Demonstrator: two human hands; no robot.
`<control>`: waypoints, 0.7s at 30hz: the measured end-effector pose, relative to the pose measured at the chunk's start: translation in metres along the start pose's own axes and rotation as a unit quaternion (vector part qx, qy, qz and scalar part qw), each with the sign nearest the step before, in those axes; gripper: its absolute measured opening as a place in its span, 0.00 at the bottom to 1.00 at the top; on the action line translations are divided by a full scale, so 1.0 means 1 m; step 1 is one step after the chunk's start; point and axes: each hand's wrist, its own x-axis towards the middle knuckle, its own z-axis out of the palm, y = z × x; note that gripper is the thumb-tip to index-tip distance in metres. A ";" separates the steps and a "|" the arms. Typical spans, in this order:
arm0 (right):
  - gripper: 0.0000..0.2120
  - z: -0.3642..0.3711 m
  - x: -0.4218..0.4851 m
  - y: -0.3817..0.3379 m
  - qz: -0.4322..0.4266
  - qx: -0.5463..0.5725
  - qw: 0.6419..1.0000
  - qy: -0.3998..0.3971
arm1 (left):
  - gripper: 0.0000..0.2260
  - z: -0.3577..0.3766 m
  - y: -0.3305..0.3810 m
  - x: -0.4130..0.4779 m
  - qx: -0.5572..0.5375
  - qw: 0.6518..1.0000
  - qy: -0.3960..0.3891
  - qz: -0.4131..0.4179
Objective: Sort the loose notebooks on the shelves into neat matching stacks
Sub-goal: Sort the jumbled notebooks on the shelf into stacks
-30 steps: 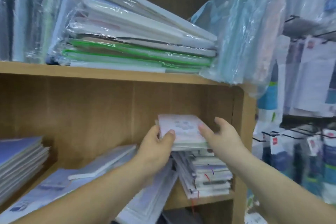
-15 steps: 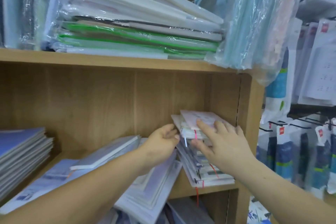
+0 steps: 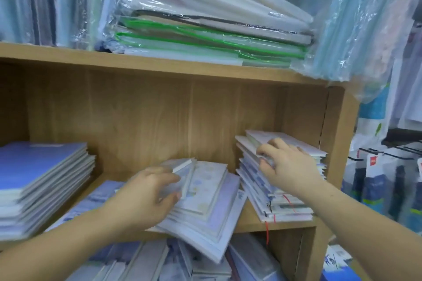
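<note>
The notebook (image 3: 183, 170) sits tilted on top of the pile (image 3: 212, 217), pinched at its near edge between the thumb and fingers of your left hand (image 3: 148, 191). The pile under that hand lies slanted, and its front corner juts past the edge of the shelf (image 3: 292, 227). If you drag the notebook off sideways, the smooth covers beneath will likely slide forward and spill. Lift it straight up instead.

Your right hand (image 3: 290, 166) has its fingers curled round the left edge of the top few books of the stack (image 3: 287, 205), just right of the pile. That stack is ragged and stepped, so a pull there may fan the lower books out or tip them onto the pile. The ribbons (image 3: 266, 232) hanging below that hand could snag.

Well to the left of your left hand, the blue stack (image 3: 41, 178) sits fairly square. Leave it alone.
</note>
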 end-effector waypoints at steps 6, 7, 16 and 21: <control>0.13 -0.003 -0.004 -0.049 -0.058 -0.008 0.997 0.059 | 0.33 -0.012 -0.049 -0.052 -0.059 0.994 -0.060 -0.064; 0.13 -0.005 -0.009 -0.066 -0.095 0.039 0.994 0.046 | 0.31 -0.013 -0.052 -0.057 -0.072 0.993 -0.066 -0.065; 0.33 0.030 -0.049 -0.120 0.117 0.478 0.828 -0.269 | 0.24 -0.010 -0.073 -0.052 -0.018 0.997 -0.053 -0.055; 0.34 0.043 -0.054 -0.125 0.185 0.520 0.805 -0.217 | 0.40 0.003 -0.087 -0.015 -0.036 0.978 -0.190 -0.076</control>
